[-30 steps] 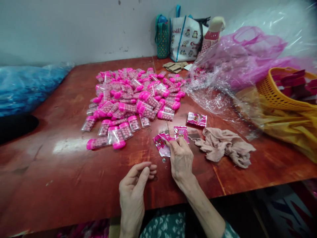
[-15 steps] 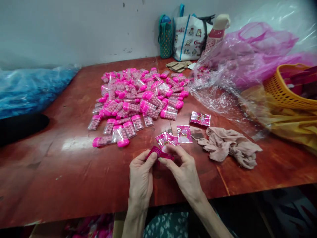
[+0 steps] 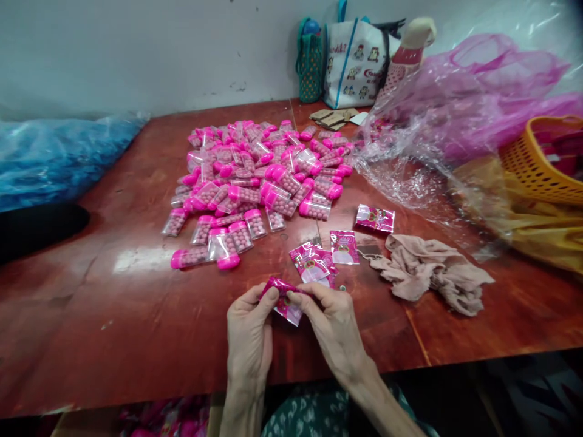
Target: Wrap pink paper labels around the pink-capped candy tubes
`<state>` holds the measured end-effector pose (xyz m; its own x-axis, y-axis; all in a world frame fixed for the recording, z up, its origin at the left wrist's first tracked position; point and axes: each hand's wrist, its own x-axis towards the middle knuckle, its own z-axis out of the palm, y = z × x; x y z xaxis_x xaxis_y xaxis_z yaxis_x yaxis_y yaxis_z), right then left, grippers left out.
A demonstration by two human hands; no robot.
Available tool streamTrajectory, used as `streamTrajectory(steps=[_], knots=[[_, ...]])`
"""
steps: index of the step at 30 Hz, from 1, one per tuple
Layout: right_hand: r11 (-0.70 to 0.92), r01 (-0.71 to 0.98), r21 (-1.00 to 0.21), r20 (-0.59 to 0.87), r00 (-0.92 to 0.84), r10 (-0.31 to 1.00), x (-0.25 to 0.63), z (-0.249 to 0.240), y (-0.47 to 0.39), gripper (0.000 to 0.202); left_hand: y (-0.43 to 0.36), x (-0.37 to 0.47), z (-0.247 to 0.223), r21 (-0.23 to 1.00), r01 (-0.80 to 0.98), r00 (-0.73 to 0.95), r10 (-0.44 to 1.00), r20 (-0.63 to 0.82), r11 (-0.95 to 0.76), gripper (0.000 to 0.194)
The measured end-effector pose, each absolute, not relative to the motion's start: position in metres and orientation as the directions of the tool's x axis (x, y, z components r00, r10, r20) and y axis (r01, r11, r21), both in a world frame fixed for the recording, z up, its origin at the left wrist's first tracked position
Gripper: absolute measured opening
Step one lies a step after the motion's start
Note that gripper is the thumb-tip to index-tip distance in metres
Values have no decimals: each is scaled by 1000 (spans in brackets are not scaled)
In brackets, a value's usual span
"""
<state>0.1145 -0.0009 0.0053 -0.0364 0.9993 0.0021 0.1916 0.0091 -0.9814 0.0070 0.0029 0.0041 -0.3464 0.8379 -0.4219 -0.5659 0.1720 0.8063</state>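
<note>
A small shiny magenta packet [image 3: 288, 309] is pinched between my two hands near the table's front edge. My left hand [image 3: 251, 328] grips its left side with thumb and fingers. On the other side, my right hand [image 3: 334, 325] pinches its upper right edge. Just beyond my hands lie loose printed packets [image 3: 310, 261], overlapping, and one more packet [image 3: 344, 247] to their right. A stack of the same packets [image 3: 375, 218] sits farther back. Many clear containers with pink caps and pink balls [image 3: 243, 194] are heaped behind, at centre left.
A crumpled beige cloth [image 3: 435, 273] lies to the right. Clear and pink plastic bags [image 3: 483, 103] and a yellow basket [image 3: 542, 176] fill the right side. Blue wrapped goods [image 3: 54, 158] lie at left. A printed bag [image 3: 353, 67] stands by the wall.
The packet in my hands has turned, so its shiny printed face shows below my thumbs. Both hands have shifted slightly left. A small round thing now shows beside the loose packets.
</note>
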Motion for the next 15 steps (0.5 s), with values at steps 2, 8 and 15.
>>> streamTrajectory(steps=[2, 8, 15], knots=[[14, 209, -978, 1, -61, 998, 112, 6, 1, 28, 3, 4, 2, 805, -573, -370, 828, -421, 153, 22], [97, 483, -870, 24, -157, 987, 100, 14, 11, 46, 3, -9, -2, 804, -591, -469, 788, -400, 56, 25], [418, 755, -505, 312, -292, 904, 55, 19, 96, 19, 2, -38, -2, 793, -606, -562, 736, -377, -56, 30]])
